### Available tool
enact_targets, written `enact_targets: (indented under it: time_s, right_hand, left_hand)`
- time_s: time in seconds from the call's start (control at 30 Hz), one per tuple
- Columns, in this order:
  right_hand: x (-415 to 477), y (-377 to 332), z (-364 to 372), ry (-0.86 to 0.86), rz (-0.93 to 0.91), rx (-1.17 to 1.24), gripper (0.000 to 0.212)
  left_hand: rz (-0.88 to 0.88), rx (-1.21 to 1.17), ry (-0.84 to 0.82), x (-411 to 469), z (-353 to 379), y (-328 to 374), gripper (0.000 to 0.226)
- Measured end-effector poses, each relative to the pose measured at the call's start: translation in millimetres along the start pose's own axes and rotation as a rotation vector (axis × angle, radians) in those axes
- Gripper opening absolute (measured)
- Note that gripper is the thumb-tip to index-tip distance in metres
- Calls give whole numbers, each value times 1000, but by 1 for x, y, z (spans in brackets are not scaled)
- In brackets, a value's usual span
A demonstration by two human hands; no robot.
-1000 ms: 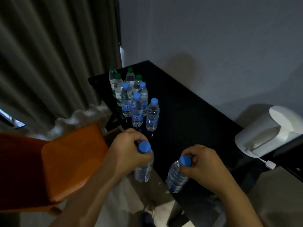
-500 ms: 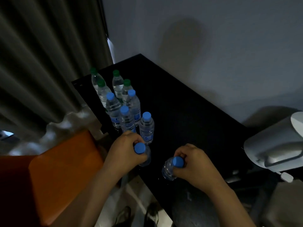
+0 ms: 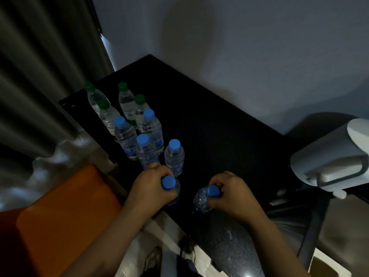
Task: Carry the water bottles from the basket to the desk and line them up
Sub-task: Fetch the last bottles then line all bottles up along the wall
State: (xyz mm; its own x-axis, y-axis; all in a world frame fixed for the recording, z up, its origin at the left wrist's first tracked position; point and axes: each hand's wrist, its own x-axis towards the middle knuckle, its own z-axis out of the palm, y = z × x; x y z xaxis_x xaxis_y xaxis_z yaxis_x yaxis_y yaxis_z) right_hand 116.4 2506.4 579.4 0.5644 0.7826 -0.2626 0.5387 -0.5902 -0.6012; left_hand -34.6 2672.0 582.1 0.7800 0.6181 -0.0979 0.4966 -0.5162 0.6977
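While the hands [image 3: 151, 188] [image 3: 232, 193] grip two bottles [image 3: 168, 182] [image 3: 200, 198], knuckles face upward.

Can't see most of the bottle [image 3: 175, 196] under the left hand [image 3: 153, 186], nor the neck of the other bottle [image 3: 200, 198] inside the right hand [image 3: 231, 194]. Can't tell if either base touches the desk [image 3: 219, 126]. Can't read labels [image 3: 130, 151], too dark. Can't see the whole white appliance [image 3: 327, 156] or orange chair [image 3: 60, 216], cut by frame edges.

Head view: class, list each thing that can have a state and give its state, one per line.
left hand: grips left bottle near its cap.
right hand: grips right bottle near its cap.
left bottle: capped, upright.
right bottle: capped, tilted.
four other blue-capped bottles: capped, upright.
four green-capped bottles: capped, upright.
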Motion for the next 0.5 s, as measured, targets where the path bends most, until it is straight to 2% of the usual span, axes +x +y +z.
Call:
enact_targets:
  time_s: [0.5]
  right_hand:
    - [22,6,15,4,26,-87,21]
  left_hand:
    - [22,-14,-10,3,-3,1,25]
